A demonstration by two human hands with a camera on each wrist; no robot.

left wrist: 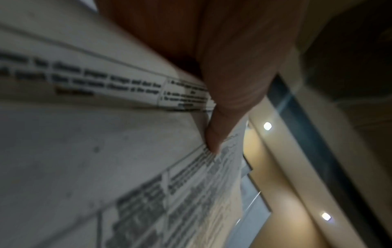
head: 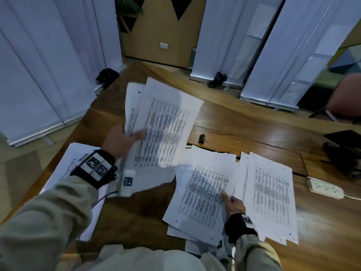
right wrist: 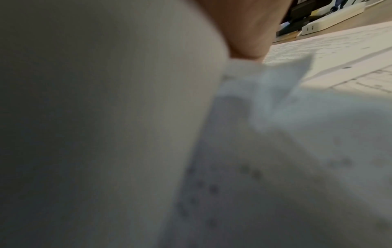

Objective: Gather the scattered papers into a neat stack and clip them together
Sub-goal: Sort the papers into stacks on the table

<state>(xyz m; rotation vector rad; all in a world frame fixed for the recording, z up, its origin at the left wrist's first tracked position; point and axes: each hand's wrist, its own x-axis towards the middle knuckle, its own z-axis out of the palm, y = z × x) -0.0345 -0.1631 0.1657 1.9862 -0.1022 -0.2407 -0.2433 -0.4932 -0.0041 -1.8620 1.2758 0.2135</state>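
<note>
My left hand holds a sheaf of printed papers raised above the wooden table, thumb on top of the sheets. The left wrist view shows the thumb pressed on the held papers. My right hand rests on the right edge of a loose pile of papers lying on the table, its thumb on the top sheet. The right wrist view shows that hand and blurred paper, so its grip is unclear. Another paper pile lies to the right. A black binder clip sits behind them.
More sheets lie under my left forearm at the table's left edge. A white power strip and dark objects sit at the right. White roll-up banners stand on the floor beyond the table.
</note>
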